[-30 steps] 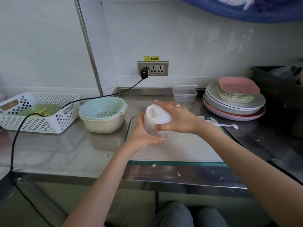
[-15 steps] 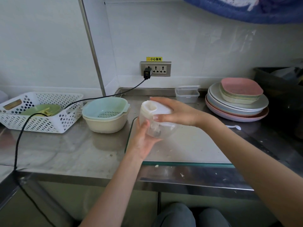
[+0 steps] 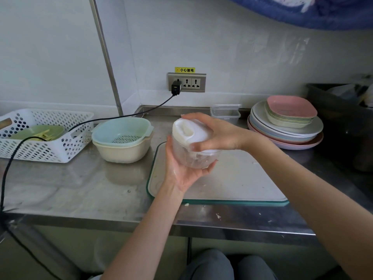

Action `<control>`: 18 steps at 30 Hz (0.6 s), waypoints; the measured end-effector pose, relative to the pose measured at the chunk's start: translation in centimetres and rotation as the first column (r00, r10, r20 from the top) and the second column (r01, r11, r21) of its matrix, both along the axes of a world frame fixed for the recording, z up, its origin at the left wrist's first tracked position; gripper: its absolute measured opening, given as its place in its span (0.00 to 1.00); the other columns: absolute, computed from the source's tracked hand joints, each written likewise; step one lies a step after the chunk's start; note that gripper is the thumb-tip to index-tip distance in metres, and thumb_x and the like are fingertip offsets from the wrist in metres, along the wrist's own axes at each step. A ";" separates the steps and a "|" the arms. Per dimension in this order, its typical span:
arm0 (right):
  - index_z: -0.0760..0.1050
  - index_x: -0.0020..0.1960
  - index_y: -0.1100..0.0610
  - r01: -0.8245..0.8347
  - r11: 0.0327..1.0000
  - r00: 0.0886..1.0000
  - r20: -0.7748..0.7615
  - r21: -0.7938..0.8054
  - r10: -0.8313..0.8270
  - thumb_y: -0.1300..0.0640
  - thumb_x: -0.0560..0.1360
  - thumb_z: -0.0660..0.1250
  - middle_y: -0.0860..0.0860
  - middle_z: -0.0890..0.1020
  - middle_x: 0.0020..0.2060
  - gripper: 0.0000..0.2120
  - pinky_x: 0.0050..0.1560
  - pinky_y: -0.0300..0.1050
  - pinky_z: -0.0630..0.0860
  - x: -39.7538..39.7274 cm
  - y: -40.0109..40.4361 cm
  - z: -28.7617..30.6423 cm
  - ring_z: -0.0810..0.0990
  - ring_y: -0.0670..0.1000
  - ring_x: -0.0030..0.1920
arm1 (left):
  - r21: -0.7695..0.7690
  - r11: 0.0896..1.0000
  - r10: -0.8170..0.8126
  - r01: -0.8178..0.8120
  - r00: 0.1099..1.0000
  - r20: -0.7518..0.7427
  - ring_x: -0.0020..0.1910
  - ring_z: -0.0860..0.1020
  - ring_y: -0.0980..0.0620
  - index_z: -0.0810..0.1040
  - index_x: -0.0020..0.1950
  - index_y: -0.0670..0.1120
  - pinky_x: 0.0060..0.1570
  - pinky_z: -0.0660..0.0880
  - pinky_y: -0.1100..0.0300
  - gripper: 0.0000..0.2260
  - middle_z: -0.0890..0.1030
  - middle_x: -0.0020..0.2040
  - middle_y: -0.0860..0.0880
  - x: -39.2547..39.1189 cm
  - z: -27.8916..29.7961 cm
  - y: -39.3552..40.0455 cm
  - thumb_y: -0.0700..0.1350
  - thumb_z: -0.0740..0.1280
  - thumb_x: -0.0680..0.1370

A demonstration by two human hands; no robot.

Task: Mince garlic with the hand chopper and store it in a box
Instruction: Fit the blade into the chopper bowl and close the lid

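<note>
The hand chopper [image 3: 191, 146] has a clear bowl and a white lid, and it is held tilted above the white cutting board [image 3: 232, 182]. My left hand [image 3: 181, 172] cups the clear bowl from below. My right hand [image 3: 218, 134] grips the white lid from the right side. What is inside the bowl is too blurred to tell. A small clear storage box [image 3: 225, 113] with its lid sits at the back of the counter, behind my right hand.
A mint strainer in a cream bowl [image 3: 122, 139] stands left of the board. A white basket [image 3: 43, 135] is at far left with a black cable [image 3: 12, 158] over it. Stacked plates [image 3: 286, 126] sit at right, a dark bin [image 3: 343, 110] beyond.
Both hands have kept hold of the chopper. The view has shifted slightly, and my left hand has turned further under the clear bowl.
</note>
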State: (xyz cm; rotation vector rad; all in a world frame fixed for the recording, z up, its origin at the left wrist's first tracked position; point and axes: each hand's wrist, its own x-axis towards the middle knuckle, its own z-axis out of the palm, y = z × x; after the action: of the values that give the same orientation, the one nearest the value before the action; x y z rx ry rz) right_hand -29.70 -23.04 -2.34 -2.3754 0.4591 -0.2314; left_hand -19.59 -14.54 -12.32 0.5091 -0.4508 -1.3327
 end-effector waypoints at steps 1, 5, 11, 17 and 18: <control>0.61 0.69 0.35 -0.003 1.000 1.000 -0.010 -0.030 0.003 0.46 0.67 0.75 0.41 0.70 0.64 0.36 0.63 0.43 0.69 0.0 0.0 0.1 0.68 0.45 0.64 | 0.020 1.000 -0.017 0.017 1.000 -0.010 0.52 0.79 0.42 0.77 0.61 0.46 0.46 0.77 0.49 0.38 0.80 0.54 0.42 0.1 -0.1 -0.1 0.73 0.59 0.65; 0.57 0.68 0.33 -0.042 0.998 0.991 -0.130 -0.055 0.034 0.48 0.68 0.74 0.43 0.68 0.62 0.37 0.59 0.47 0.73 0.1 0.0 0.6 0.68 0.48 0.62 | 0.054 0.987 -0.145 0.148 0.988 -0.056 0.61 0.71 0.36 0.74 0.67 0.45 0.42 0.77 0.50 0.42 0.74 0.62 0.39 0.3 -0.2 -0.3 0.74 0.63 0.65; 0.56 0.65 0.31 -0.120 0.993 0.965 -0.238 -0.016 0.113 0.44 0.61 0.75 0.38 0.68 0.60 0.40 0.58 0.44 0.74 -0.1 -0.5 1.7 0.71 0.45 0.61 | 0.111 0.936 -0.319 0.334 0.938 -0.134 0.54 0.75 0.33 0.81 0.59 0.46 0.33 0.81 0.52 0.34 0.79 0.57 0.40 0.4 0.3 -0.2 0.71 0.63 0.67; 0.59 0.66 0.33 -0.096 0.995 0.982 -0.161 0.012 0.097 0.53 0.66 0.76 0.40 0.70 0.60 0.38 0.59 0.47 0.76 -1.0 -0.1 0.5 0.72 0.45 0.60 | 0.154 0.897 -0.389 0.414 0.905 -0.172 0.52 0.77 0.33 0.75 0.65 0.47 0.33 0.80 0.51 0.34 0.76 0.58 0.41 0.8 -0.1 -0.7 0.68 0.65 0.67; 0.59 0.66 0.33 -0.084 0.996 0.988 -0.132 0.025 0.086 0.54 0.66 0.76 0.40 0.70 0.61 0.37 0.59 0.48 0.76 -1.1 -0.1 0.4 0.72 0.45 0.60 | 0.149 0.897 -0.389 0.416 0.903 -0.181 0.52 0.77 0.33 0.76 0.64 0.47 0.33 0.81 0.50 0.35 0.77 0.59 0.41 0.8 -0.2 -0.8 0.69 0.65 0.67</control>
State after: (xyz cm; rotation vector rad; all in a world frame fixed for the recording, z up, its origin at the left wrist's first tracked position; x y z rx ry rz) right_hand -30.85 -23.11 -1.92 -2.3943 0.4185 -0.0298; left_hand -18.78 -15.38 -12.54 0.4811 -0.3209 -1.8147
